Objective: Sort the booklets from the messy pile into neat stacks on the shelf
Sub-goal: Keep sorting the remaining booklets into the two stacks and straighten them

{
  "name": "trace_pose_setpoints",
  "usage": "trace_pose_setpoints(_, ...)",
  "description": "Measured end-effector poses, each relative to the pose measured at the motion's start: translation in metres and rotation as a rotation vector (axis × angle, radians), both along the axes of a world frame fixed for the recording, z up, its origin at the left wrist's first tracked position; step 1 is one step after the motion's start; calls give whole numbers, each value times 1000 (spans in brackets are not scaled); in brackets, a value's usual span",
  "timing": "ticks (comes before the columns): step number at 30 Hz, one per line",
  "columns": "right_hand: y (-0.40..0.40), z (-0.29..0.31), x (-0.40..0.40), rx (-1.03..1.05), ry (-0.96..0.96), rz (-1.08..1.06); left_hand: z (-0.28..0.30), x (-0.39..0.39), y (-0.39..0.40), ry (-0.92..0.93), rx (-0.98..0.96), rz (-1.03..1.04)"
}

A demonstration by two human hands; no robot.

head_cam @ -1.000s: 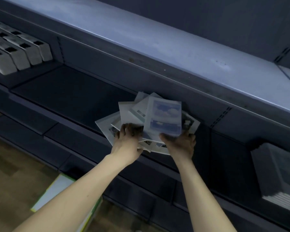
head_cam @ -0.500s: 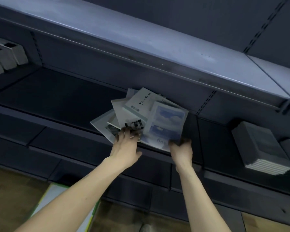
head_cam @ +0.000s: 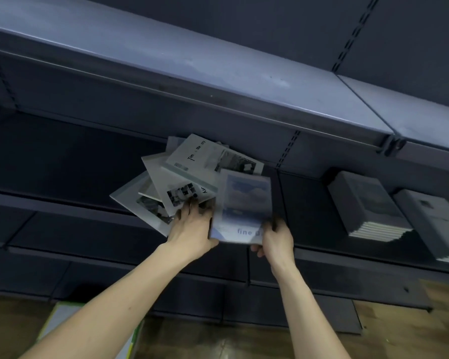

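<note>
Sky-cover booklet (head_cam: 244, 206) slid lower-right off pile (head_cam: 182, 177); right hand (head_cam: 276, 239) pinches it, left hand (head_cam: 192, 224) fingers grip pile.

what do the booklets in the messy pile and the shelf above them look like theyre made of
Booklets in the messy pile: paper with matte printed covers, thin flat edges, fanned loosely. Upper shelf: probably painted sheet metal, judging by its smooth dull sheen, scuff marks and thin folded front lip, though the look leaves it open.

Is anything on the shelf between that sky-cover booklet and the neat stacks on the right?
Nothing visible. The right hand holds the sky-cover booklet by its lower corner, and the dark shelf between it and the nearer neat stack looks bare. The left hand is on the messy pile.
</note>
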State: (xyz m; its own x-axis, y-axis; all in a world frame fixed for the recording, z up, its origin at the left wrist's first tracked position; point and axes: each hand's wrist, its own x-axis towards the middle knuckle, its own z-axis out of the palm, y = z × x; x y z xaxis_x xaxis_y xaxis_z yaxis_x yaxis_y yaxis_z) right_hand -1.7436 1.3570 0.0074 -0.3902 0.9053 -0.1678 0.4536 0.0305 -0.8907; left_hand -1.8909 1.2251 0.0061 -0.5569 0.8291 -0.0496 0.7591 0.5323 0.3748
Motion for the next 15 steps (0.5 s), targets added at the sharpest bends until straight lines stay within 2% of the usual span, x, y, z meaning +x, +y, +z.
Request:
trace_pose_setpoints(6,26,6,46,67,68,-161,3,32,36,8,-98,-73)
trace_pose_setpoints(9,55,8,98,64,125,-282,12,77,73,17,-126,-152)
trace_pose_setpoints(15,61,13,115,22,167,-311,13,94,88,54,-146,-174)
